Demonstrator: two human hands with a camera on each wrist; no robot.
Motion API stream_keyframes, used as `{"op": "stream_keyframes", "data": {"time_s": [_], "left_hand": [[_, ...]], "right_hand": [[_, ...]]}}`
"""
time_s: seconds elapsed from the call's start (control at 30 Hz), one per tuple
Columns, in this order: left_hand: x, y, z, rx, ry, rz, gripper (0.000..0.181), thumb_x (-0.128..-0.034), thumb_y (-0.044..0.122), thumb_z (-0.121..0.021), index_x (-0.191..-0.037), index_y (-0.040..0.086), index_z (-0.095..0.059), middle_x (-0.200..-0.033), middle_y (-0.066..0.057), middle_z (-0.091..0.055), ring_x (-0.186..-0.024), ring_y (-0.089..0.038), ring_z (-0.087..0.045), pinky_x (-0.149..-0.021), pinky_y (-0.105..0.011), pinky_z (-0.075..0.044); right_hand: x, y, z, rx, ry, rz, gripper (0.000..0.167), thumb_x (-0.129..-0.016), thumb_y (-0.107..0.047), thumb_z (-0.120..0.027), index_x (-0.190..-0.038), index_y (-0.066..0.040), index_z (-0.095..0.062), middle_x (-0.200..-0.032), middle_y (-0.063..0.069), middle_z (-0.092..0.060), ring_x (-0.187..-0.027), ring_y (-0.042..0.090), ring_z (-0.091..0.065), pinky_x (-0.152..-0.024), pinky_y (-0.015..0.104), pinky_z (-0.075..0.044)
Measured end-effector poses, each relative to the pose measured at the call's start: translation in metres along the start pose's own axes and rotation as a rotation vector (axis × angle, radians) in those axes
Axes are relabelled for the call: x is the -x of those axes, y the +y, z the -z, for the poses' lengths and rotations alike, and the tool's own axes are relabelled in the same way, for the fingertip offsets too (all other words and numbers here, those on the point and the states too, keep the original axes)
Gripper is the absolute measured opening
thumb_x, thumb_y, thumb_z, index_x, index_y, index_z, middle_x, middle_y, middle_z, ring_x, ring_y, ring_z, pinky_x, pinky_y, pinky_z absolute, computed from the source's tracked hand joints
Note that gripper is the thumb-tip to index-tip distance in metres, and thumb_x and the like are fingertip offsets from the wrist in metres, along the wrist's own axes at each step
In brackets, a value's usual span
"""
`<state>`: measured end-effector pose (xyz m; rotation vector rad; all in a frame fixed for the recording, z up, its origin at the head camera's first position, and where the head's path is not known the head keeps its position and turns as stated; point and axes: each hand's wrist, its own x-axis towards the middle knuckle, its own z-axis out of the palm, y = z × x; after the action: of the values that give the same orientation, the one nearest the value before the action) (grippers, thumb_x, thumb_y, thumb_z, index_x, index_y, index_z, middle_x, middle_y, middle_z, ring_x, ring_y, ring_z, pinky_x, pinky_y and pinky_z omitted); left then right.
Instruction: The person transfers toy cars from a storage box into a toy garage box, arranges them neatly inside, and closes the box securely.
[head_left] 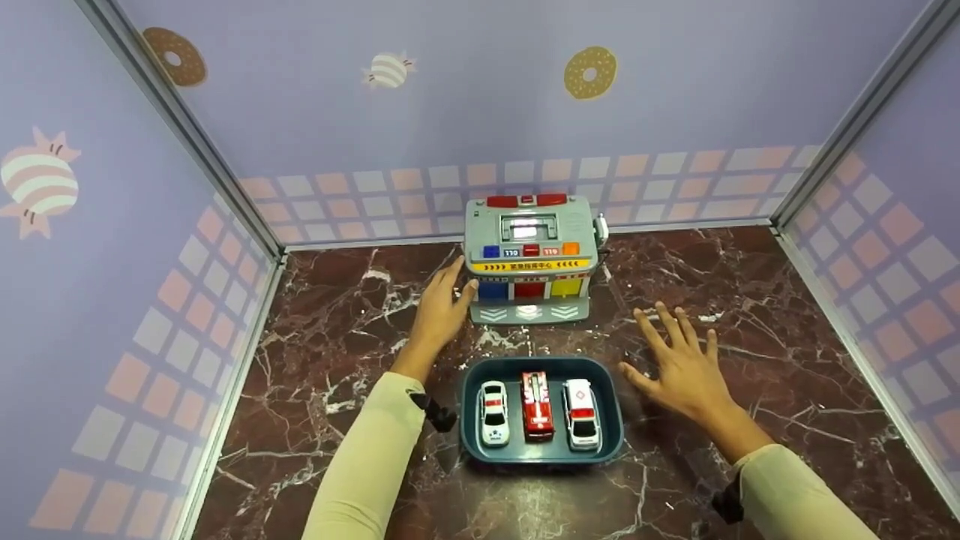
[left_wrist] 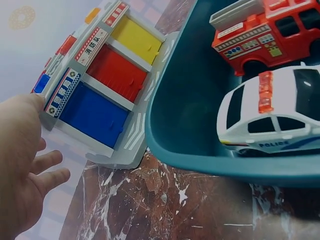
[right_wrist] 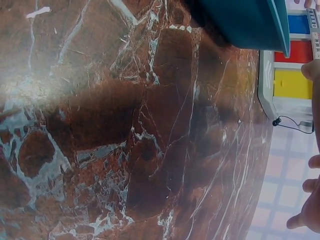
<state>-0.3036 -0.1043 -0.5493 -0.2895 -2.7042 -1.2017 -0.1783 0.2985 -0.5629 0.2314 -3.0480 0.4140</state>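
Note:
A grey toy garage [head_left: 529, 247] with blue, red and yellow doors stands at the back of the marbled surface. My left hand [head_left: 441, 309] is at its left side, fingers extended; whether they touch it I cannot tell. In the left wrist view that hand [left_wrist: 22, 155] is beside the blue door [left_wrist: 95, 117]. To the right, my right hand [head_left: 686, 371] is spread and holds nothing. A teal tray [head_left: 540, 459] in front of the garage bears a white police car [head_left: 493, 414], a red fire truck [head_left: 537, 405] and a white ambulance [head_left: 582, 414].
Purple panels with donut and candy pictures wall in the back and both sides. Dark red marbled floor [head_left: 315, 420] surrounds the tray. A thin dark cord [right_wrist: 295, 125] with a small key-like piece hangs at the garage's right side.

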Motion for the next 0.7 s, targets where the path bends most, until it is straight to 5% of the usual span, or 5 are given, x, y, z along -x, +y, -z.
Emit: {"op": "stream_keyframes", "data": {"time_s": [0.33, 0.7], "left_hand": [[-0.017, -0.001, -0.004, 0.055, 0.044, -0.045, 0.057, -0.1127, 0.037, -0.065, -0.163, 0.01, -0.057, -0.155, -0.024, -0.063, -0.149, -0.044, -0.057, -0.128, -0.059, -0.041], [-0.039, -0.002, -0.008, 0.157, 0.068, 0.028, 0.043, -0.1133, 0.03, -0.066, -0.153, 0.014, -0.069, -0.147, -0.021, -0.068, -0.129, -0.038, -0.067, -0.117, -0.055, -0.051]], "right_hand": [[0.002, 0.004, 0.0, 0.008, 0.0, -0.011, 0.095, -0.102, -0.067, -0.064, -0.178, -0.027, -0.024, -0.186, 0.015, -0.017, -0.171, 0.048, -0.014, -0.126, 0.087, -0.004], [0.006, 0.01, 0.0, 0.022, -0.002, -0.036, 0.096, -0.102, -0.068, -0.065, -0.179, -0.03, -0.023, -0.186, 0.015, -0.018, -0.171, 0.048, -0.013, -0.126, 0.087, -0.003]]}}
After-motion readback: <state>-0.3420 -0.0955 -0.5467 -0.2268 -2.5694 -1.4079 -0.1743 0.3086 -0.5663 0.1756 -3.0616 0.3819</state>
